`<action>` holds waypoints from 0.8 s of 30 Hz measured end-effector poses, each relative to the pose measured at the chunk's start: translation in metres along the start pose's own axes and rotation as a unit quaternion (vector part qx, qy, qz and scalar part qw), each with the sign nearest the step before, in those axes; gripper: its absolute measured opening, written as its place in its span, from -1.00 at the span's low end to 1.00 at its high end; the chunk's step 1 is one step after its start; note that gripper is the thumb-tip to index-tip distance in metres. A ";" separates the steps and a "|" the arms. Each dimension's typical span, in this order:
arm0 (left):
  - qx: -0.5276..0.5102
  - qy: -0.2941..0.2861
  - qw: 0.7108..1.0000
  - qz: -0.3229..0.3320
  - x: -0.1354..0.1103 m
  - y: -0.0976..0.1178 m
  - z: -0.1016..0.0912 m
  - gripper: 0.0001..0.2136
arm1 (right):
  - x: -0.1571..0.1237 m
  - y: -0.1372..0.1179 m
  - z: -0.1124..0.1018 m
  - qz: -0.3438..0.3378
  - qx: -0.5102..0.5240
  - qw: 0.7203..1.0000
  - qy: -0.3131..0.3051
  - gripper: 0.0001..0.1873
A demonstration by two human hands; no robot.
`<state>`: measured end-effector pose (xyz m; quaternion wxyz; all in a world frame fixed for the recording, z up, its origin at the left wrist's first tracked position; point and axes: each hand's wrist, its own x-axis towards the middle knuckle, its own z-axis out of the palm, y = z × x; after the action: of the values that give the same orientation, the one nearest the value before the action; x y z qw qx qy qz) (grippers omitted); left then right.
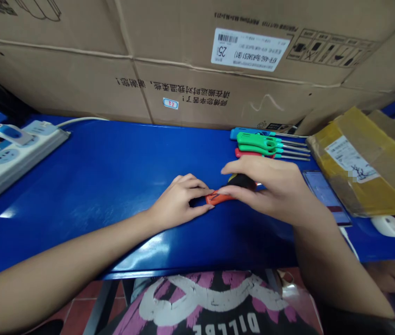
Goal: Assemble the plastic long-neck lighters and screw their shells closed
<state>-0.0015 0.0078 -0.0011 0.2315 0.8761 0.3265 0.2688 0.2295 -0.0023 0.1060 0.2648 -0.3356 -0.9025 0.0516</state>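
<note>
On the blue table lies an orange long-nosed lighter (217,198), its far part hidden behind my right hand. My left hand (185,197) is closed on the lighter's left end, the fingers and thumb pinching it against the tabletop. Above the lighter's middle, my right hand (270,184) wraps round a rounded black-and-yellow handle (242,181). This looks like a stubby screwdriver, but its tip is hidden. Beyond the right hand is a stack of long-nosed lighters in green (255,139), blue (244,132) and red (249,153), their metal tubes pointing right.
A large cardboard box (183,70) walls off the back of the table. At the left is a white power strip (26,149). To the right are a phone (326,197), a taped parcel (364,163) and a white mouse (389,226). Part of another person (392,279) shows at lower right.
</note>
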 end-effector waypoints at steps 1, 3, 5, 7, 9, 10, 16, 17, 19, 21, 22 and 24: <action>-0.001 0.001 1.000 0.000 0.000 0.000 0.000 -0.74 | 0.000 0.001 0.003 -0.003 -0.005 1.000 0.011 -0.77; -0.002 0.003 1.000 0.001 0.000 0.000 0.000 -0.72 | 0.000 0.002 0.006 -0.007 0.014 1.000 0.011 -0.71; -0.004 0.001 1.000 -0.002 0.001 0.001 -0.001 -0.73 | 0.000 0.001 0.007 -0.016 0.061 0.998 -0.006 -0.57; -0.006 -0.002 1.000 -0.004 0.001 0.001 -0.001 -0.75 | 0.000 0.002 0.008 -0.018 0.100 0.995 -0.005 -0.47; -0.008 -0.003 1.000 -0.003 0.001 0.001 -0.001 -0.76 | 0.000 0.004 0.012 -0.016 0.111 0.993 0.032 -0.49; -0.009 -0.003 1.000 -0.002 0.001 0.001 -0.001 -0.76 | 0.000 0.006 0.014 -0.015 0.107 0.992 0.057 -0.51; -0.015 -0.004 1.000 -0.003 0.001 0.000 0.000 -0.73 | -0.002 0.011 0.013 0.004 0.111 0.993 0.042 -0.49; -0.016 -0.005 1.000 -0.003 0.001 0.000 0.000 -0.74 | -0.003 0.012 0.012 0.008 0.116 0.992 0.039 -0.49; -0.014 -0.006 1.000 -0.002 0.001 0.000 0.000 -0.74 | -0.003 0.014 0.015 0.003 0.109 0.992 0.065 -0.51; -0.010 -0.003 1.000 0.000 0.002 0.000 0.000 -0.75 | -0.002 0.014 0.018 -0.021 0.083 0.991 0.103 -0.53; -0.009 -0.002 1.000 0.000 0.002 0.000 0.000 -0.76 | -0.002 0.014 0.019 -0.032 0.076 0.990 0.111 -0.51; -0.009 0.001 1.000 0.000 0.002 0.001 -0.001 -0.76 | -0.001 0.011 0.019 -0.024 0.089 0.993 0.072 -0.46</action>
<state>-0.0005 0.0087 0.0004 0.2387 0.8740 0.3240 0.2725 0.2265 0.0071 0.0869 0.3595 -0.2921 -0.8805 0.1012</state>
